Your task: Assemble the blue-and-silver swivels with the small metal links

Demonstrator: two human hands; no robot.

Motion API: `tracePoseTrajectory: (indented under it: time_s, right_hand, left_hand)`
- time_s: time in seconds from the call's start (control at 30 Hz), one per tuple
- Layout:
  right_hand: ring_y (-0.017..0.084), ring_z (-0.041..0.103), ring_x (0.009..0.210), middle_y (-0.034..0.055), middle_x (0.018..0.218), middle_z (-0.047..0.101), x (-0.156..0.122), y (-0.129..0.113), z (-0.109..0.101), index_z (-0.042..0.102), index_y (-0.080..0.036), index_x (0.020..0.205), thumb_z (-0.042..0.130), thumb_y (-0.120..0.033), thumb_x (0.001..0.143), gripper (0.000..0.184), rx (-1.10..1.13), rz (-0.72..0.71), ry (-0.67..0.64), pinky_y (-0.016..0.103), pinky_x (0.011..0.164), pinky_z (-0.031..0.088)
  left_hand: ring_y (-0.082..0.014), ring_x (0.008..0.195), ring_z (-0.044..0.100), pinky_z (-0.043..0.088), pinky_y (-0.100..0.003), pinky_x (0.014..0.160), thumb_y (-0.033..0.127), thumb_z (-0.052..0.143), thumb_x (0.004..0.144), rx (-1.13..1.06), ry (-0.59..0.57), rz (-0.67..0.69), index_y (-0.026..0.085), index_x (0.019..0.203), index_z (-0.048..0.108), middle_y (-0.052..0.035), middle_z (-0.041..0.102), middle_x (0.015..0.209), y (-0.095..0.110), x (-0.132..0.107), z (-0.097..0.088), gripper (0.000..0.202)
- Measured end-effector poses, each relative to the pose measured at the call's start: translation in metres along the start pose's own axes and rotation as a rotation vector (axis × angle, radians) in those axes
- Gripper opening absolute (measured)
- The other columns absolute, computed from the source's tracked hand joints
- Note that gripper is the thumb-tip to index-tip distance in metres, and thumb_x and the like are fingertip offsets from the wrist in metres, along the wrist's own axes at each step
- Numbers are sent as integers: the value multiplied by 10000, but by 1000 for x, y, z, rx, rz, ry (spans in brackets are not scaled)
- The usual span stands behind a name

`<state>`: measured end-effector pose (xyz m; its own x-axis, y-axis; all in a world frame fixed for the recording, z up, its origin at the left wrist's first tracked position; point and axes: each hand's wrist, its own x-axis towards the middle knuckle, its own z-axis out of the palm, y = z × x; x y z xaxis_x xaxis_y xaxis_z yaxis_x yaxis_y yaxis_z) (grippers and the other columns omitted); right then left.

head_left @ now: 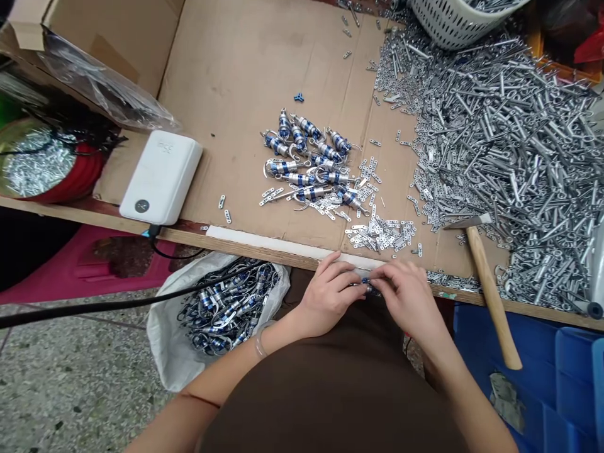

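Observation:
My left hand (329, 290) and my right hand (408, 294) meet at the near edge of the cardboard-covered table (245, 75). Both pinch one small blue-and-silver metal part (369, 287) between their fingertips, and most of it is hidden by the fingers. Just beyond the hands lies a small heap of flat silver link plates (382, 234). Farther back sits a cluster of assembled blue-and-silver clips (309, 165).
A huge pile of silver metal tubes (509, 145) covers the right side, with a wooden-handled hammer (488, 283) at its near edge. A white power bank (161, 176) lies at the left. A white bag of finished clips (221, 305) sits on the floor. A white basket (457, 22) stands at the back.

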<state>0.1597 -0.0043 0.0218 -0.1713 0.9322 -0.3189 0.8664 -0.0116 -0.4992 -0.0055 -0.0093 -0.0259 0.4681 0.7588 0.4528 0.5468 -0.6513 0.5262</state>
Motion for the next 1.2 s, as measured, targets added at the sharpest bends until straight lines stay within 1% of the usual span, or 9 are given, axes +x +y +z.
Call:
tracePoseTrajectory:
  time_s: [0.2,0.33,0.43,0.5,0.67,0.77,0.9,1.03,1.2]
  right_hand:
    - [188,453,841,-3,816,582,5,1,6,613,-242,771,544,-254,805,78,-12,64,37,316,718,275]
    - [195,452,835,0,818,578,7,1,7,588,-233,764,502,-255,827,109,-40,31,3,332,708,268]
    - [194,449,815,13,823,573,4,1,9,546,-212,766,463,-235,842,115,-38,11,20,334,698,280]
    - [185,459,804,17,819,572,1,2,9,521,-205,782,435,-223,854,114,27,1,75,333,709,305]
    - [166,512,879,28,915,575,-7,6,3,541,-240,979,396,-257,884,175,331,2,287,320,779,383]
    - [158,534,848,10,878,601,-12,6,6,577,-249,906,469,-284,859,124,385,-5,313,301,759,402]
    - [159,525,804,-4,811,616,-17,2,18,588,-233,821,533,-288,824,78,285,-14,309,313,759,373]
    - [200,467,883,26,879,572,-18,2,25,606,-230,796,537,-317,812,112,83,87,346,358,778,313]
    - [207,456,905,26,899,548,-17,3,25,605,-235,773,541,-327,807,116,148,128,339,376,782,315]
  left_hand:
    - [-155,854,568,396,-419,953,211,599,810,-1,15,19,198,786,629,24,679,798,-1,2,0,40]
    - [-162,860,571,398,-432,948,215,602,807,4,2,9,201,790,631,23,679,799,0,2,-1,37]
    - [-164,862,575,399,-435,945,214,602,807,6,-15,-13,206,795,631,25,681,805,1,2,-2,33]
    - [-160,857,576,395,-429,949,217,599,810,9,-14,-22,209,798,631,28,681,801,1,2,-2,35]
    - [-154,865,576,387,-422,961,220,606,806,2,-17,-20,206,800,633,22,677,786,1,2,-2,31]
    - [-158,863,574,388,-426,960,216,611,801,-2,-12,-17,199,799,629,20,677,785,0,2,-2,25]
    - [-164,863,568,388,-425,961,219,603,806,1,-5,-21,199,790,630,25,677,789,1,2,-2,38]
    - [-157,857,565,387,-416,963,223,598,810,-1,1,-29,209,786,634,29,676,783,1,2,-1,46]
    - [-158,858,566,388,-419,960,230,611,801,-9,9,-26,203,792,633,24,675,779,1,2,-1,36]
